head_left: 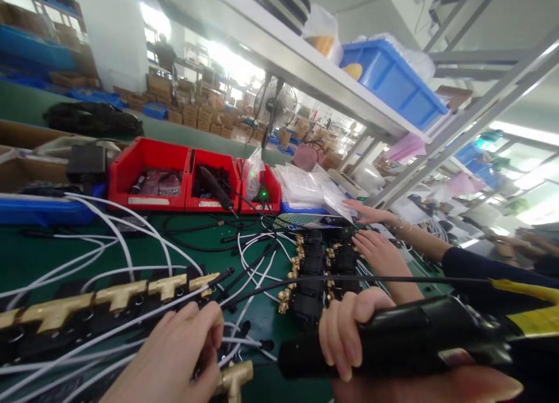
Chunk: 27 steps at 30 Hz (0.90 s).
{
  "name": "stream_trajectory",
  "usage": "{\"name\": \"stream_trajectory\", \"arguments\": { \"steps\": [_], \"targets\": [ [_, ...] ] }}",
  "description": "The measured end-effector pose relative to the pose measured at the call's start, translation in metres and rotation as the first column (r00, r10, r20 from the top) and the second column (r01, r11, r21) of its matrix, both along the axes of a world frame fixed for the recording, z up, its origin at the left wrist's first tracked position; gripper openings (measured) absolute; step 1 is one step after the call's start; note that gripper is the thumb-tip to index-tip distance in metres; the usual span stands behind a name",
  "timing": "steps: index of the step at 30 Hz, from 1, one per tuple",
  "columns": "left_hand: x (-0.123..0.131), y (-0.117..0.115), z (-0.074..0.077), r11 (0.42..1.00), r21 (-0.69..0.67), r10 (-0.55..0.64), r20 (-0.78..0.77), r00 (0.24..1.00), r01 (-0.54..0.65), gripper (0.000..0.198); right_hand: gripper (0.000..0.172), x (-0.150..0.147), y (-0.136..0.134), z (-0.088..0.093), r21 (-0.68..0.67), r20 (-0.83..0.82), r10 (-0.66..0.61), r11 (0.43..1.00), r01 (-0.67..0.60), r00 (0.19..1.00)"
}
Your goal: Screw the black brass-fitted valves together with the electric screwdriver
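My right hand (347, 327) is wrapped round a black power screwdriver (406, 333), held nearly level. Its thin bit points left at a brass T-fitting (236, 377) near the bottom edge. Close beside that fitting is my left hand (174, 356), fingers curled and thumb bent in; what lies between them is mostly hidden. Beyond it runs a row of black parts joined by brass T-fittings (117, 295), with white tubes (144, 269) over them. Farther right stand black blocks (308, 275) with brass fittings along their side.
Red bins (148, 202) with small parts line the back, beside papers (305, 187). A second screwdriver (216, 187) hangs before them. A co-worker's hands (378, 251) reach in from the right near the black blocks. Overhead, a shelf (271, 42) carries a blue crate (393, 80).
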<state>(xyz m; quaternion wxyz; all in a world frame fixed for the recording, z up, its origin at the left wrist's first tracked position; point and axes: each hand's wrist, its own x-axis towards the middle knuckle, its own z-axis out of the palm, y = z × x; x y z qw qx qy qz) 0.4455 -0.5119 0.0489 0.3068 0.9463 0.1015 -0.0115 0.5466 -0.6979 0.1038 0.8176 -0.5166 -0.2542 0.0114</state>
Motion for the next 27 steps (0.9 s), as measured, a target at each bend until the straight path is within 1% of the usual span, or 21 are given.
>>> {"name": "stream_trajectory", "arguments": {
  "steps": [3,5,6,8,9,10,12,14,16,18,19,20,22,24,25,27],
  "targets": [
    [0.001,0.004,-0.003,0.994,-0.104,-0.049,-0.101,0.994,0.038,0.012,0.069,-0.003,-0.003,-0.005,-0.024,-0.012,-0.011,1.000,0.010,1.000],
    [-0.001,0.006,-0.006,0.992,-0.119,-0.057,-0.089,0.994,0.047,0.014,0.064,0.004,-0.012,-0.010,-0.057,0.005,0.009,0.998,-0.009,1.000],
    [-0.002,0.007,-0.008,0.993,-0.110,-0.047,-0.034,0.998,0.043,0.013,0.056,0.011,-0.018,-0.013,-0.079,0.031,0.043,0.996,-0.041,0.999],
    [-0.004,0.007,-0.010,0.996,-0.075,-0.023,0.171,0.985,0.037,0.011,0.041,0.030,-0.034,-0.023,-0.129,0.106,0.151,0.982,-0.137,0.983],
    [-0.005,0.007,-0.011,0.998,-0.051,-0.024,0.293,0.956,0.040,0.012,0.038,0.040,-0.043,-0.029,-0.150,0.146,0.203,0.972,-0.181,0.968],
    [-0.005,0.006,-0.011,0.999,-0.024,-0.030,0.406,0.913,0.044,0.014,0.038,0.050,-0.051,-0.035,-0.166,0.179,0.227,0.966,-0.198,0.957],
    [-0.005,0.005,-0.009,0.999,0.020,-0.044,0.566,0.823,0.039,0.019,0.039,0.064,-0.064,-0.048,-0.191,0.242,0.236,0.963,-0.192,0.941],
    [-0.006,0.005,-0.007,0.999,0.041,-0.053,0.634,0.772,0.035,0.023,0.035,0.070,-0.071,-0.059,-0.202,0.301,0.233,0.963,-0.178,0.925],
    [-0.006,0.007,-0.006,0.997,0.071,-0.075,0.658,0.749,0.038,0.024,0.030,0.071,-0.070,-0.067,-0.195,0.350,0.263,0.959,-0.205,0.899],
    [-0.006,0.011,-0.007,0.987,0.159,-0.130,0.682,0.720,0.028,0.022,0.030,0.070,-0.066,-0.072,-0.173,0.375,0.288,0.956,-0.239,0.881],
    [-0.006,0.012,-0.008,0.976,0.217,-0.149,0.683,0.715,-0.004,0.020,0.032,0.070,-0.063,-0.074,-0.167,0.389,0.310,0.950,-0.265,0.867],
    [-0.007,0.012,-0.010,0.961,0.275,-0.158,0.671,0.724,-0.045,0.020,0.035,0.070,-0.060,-0.075,-0.166,0.402,0.327,0.945,-0.283,0.855],
    [-0.008,0.010,-0.013,0.924,0.370,-0.153,0.594,0.790,-0.099,0.027,0.041,0.070,-0.055,-0.077,-0.195,0.415,0.344,0.938,-0.287,0.842],
    [-0.008,0.004,-0.017,0.904,0.418,-0.137,0.472,0.871,-0.084,0.036,0.044,0.070,-0.054,-0.078,-0.261,0.413,0.368,0.924,-0.279,0.833],
    [-0.008,0.001,-0.019,0.904,0.423,-0.139,0.426,0.894,-0.061,0.039,0.044,0.068,-0.056,-0.077,-0.292,0.404,0.373,0.918,-0.269,0.835],
    [-0.009,-0.004,-0.024,0.909,0.417,-0.174,0.388,0.905,-0.004,0.039,0.044,0.064,-0.061,-0.074,-0.330,0.392,0.374,0.910,-0.251,0.840]
  ]
}}
